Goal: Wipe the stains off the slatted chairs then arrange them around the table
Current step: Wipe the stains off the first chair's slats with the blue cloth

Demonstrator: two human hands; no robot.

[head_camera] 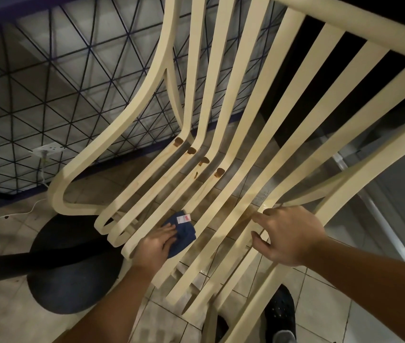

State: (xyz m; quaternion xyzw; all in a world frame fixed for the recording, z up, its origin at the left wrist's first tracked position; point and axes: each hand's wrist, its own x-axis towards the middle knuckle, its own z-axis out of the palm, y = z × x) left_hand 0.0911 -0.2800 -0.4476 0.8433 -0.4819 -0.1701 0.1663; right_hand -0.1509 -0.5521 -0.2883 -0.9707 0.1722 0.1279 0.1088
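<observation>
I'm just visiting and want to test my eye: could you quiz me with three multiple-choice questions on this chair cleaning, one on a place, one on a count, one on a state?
1. Where is the cloth?
A) on the floor
B) under the left hand, on the chair
C) over the fence

2. How many big brown stains show?
A) one
B) four
C) nine

3. What is the right hand doing?
A) hanging free
B) holding a bottle
C) gripping the chair

Answers: 1 B, fingers press it onto the slats; 2 B, one on each of four neighbouring slats; 3 C, its fingers curl over a slat.
</observation>
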